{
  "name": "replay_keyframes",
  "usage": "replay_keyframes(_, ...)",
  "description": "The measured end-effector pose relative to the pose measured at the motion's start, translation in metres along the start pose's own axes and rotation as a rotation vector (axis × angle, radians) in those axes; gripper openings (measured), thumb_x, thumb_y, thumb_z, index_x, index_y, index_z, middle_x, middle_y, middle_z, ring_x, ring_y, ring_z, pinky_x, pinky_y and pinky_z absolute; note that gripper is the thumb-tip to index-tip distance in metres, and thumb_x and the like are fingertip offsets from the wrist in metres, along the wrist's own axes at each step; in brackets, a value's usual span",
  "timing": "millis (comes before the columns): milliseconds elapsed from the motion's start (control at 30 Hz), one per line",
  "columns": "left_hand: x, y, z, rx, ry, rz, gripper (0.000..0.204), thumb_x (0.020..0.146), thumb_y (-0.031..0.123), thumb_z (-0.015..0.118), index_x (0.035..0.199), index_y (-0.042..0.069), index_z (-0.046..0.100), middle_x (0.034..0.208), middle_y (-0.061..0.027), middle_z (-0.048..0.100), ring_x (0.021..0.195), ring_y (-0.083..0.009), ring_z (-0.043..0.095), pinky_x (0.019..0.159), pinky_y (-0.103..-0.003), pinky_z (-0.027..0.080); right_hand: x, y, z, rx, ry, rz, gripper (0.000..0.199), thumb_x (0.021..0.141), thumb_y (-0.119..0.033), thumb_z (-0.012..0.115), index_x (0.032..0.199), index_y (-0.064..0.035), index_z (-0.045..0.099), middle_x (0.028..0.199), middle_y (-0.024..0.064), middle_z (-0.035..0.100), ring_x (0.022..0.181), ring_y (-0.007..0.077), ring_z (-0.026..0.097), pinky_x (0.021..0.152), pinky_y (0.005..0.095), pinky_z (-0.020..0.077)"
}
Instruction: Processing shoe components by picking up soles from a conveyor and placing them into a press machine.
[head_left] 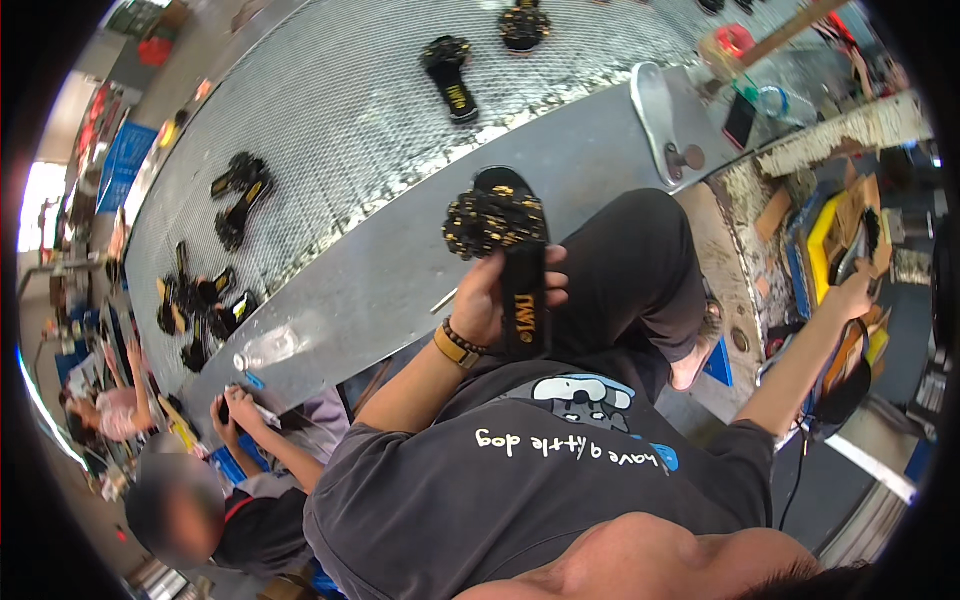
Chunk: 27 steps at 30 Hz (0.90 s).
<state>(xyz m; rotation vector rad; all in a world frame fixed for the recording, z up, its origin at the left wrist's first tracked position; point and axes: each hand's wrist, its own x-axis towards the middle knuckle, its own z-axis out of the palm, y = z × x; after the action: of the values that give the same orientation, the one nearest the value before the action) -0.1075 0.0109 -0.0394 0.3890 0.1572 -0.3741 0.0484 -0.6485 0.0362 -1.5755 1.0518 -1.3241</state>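
Observation:
My left hand [482, 305] grips a black slide slipper [525, 295] with a puffy black upper flecked with gold. The slipper is held over my lap, beside the grey metal ledge, with its insole facing up and gold lettering on it. Out to the right, my right hand [850, 292] is closed at a bin of cardboard pieces [858, 215] and yellow and blue sheets. A dark thing shows at its fingers, too small to name. More black-and-gold slippers [450, 82] lie on the mesh belt [350, 110] beyond the ledge.
On the grey ledge [590, 140] lies a white sole-shaped piece [655, 115], with a phone [740, 120] and a clear bottle [785, 105] farther right. A clear plastic container [270, 345] stands at the ledge's left end. A co-worker's hands [235, 405] are close by at lower left.

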Motion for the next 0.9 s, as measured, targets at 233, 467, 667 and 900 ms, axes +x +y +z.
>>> replay_keyframes(233, -0.004, -0.051, 0.042, -0.028, 0.045, -0.287, 0.053, 0.109, 0.034, 0.051, 0.154, 0.009, 0.039, 0.149, -0.0204, 0.053, 0.136, -0.0375, 0.054, 0.113, -0.06, 0.045, -0.423, -0.134, -0.093, 0.238, -1.144, -0.131, 0.012, 0.086, 0.004, 0.064, 0.096, -0.0026, 0.067, 0.117, 0.0134, 0.067, 0.116, 0.0252, 0.062, 0.103, 0.0392, 0.0471)
replay_keyframes(467, -0.005, 0.055, 0.002, 0.221, 0.529, 0.51, 0.054, 0.104, 0.037, 0.034, 0.137, 0.0, 0.054, 0.131, -0.02, 0.065, 0.12, -0.0359, 0.064, 0.096, -0.052, 0.056, -0.475, -0.117, -0.122, 0.366, -1.951, 0.102, 0.029, 0.076, 0.006, 0.072, 0.102, -0.0049, 0.066, 0.114, 0.0084, 0.067, 0.137, 0.0344, 0.055, 0.112, 0.0448, 0.0434)
replay_keyframes(667, 0.022, -0.017, 0.01, 0.472, 0.372, 0.229, 0.048, 0.107, 0.024, 0.041, 0.148, -0.002, 0.043, 0.138, -0.0217, 0.061, 0.129, -0.0289, 0.059, 0.11, -0.043, 0.047, -0.497, -0.113, -0.108, 0.5, -1.458, -0.22, 0.023, 0.079, -0.014, 0.073, 0.098, -0.006, 0.064, 0.103, 0.011, 0.064, 0.118, 0.038, 0.058, 0.11, 0.0505, 0.0384)
replay_keyframes(900, 0.069, -0.083, 0.13, 0.723, -0.147, 0.167, 0.056, 0.099, 0.02, 0.058, 0.15, 0.0, 0.044, 0.154, -0.0242, 0.044, 0.137, -0.0355, 0.049, 0.111, -0.047, 0.045, -0.388, -0.067, -0.13, 0.174, -1.341, -0.081, 0.079, 0.081, -0.038, 0.087, 0.134, 0.0051, 0.048, 0.108, 0.021, 0.07, 0.099, 0.04, 0.072, 0.09, 0.0446, 0.0575)
